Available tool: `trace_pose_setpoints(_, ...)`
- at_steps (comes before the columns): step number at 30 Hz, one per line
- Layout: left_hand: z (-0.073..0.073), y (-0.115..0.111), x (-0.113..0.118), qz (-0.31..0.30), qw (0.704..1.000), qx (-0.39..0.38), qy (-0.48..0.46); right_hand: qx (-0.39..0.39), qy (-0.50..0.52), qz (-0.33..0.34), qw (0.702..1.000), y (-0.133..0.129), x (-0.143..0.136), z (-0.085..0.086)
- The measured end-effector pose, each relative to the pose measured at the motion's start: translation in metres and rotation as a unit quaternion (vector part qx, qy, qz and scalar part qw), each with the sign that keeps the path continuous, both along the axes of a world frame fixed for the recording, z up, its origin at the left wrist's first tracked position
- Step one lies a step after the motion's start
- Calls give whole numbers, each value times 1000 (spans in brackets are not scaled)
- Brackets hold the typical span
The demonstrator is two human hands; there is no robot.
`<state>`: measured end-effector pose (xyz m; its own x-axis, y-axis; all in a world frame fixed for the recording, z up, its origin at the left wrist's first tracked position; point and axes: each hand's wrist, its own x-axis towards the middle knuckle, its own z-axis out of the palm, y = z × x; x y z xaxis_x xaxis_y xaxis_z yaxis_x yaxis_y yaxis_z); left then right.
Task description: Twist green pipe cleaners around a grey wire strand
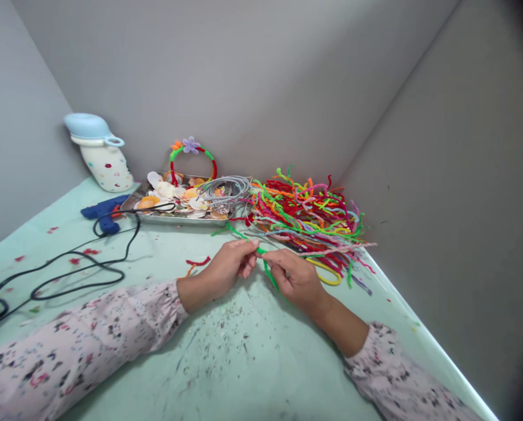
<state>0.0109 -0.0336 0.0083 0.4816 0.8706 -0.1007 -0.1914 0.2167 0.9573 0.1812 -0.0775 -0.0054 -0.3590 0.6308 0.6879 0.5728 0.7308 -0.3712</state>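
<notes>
Green fuzzy stem (261, 251) sits at the centre of the clock face, held just above the desk (253, 362) between the two hands. The left hand (229, 266) has its fingers together, clamped on the stem; the right hand (296, 278) also has its fingers together, pinching it just beside them. One length of the stem runs from the left fingers towards 11 o'clock, and another drops towards 5 o'clock, close to the right hand.

Reckoned from the hands, a metal tray (178, 220) heaped with shells (169, 190) lies at 10 o'clock. A red-and-green ring (214, 166) with a purple flower (191, 145) and an orange one stands up at the tray, between 10 and 11 o'clock. A coil of grey wire (220, 199) rests over the tray's right end, at 11 o'clock. A tangled heap of coloured fuzzy stems (305, 210) spreads around 2 o'clock, with a yellow loop (331, 282) at its near edge, at 3 o'clock. A white bottle (107, 166) with a blue lid leans at 10 o'clock. A blue glue gun (106, 213) lies nearer, between 9 and 10, and a black cord (83, 257) loops around 9 o'clock. Also at 9, nearer the left hand, is a red scrap (200, 262).
</notes>
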Motion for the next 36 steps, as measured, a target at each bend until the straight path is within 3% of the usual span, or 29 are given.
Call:
trace_pose_setpoints(9, 1, 0, 0, 4, 1000, -5, 3, -15, -6, -30, 999, -2, -2, 2)
trace_pose_setpoints(30, -8, 2, -1, -14, 1000, 5, -15, -35, 27, -14, 999, 1, -1, -1)
trace_pose_setpoints(36, -13, 2, -1, -27, 999, 22, 16, -34, 53, -54, 997, -1, -3, -3)
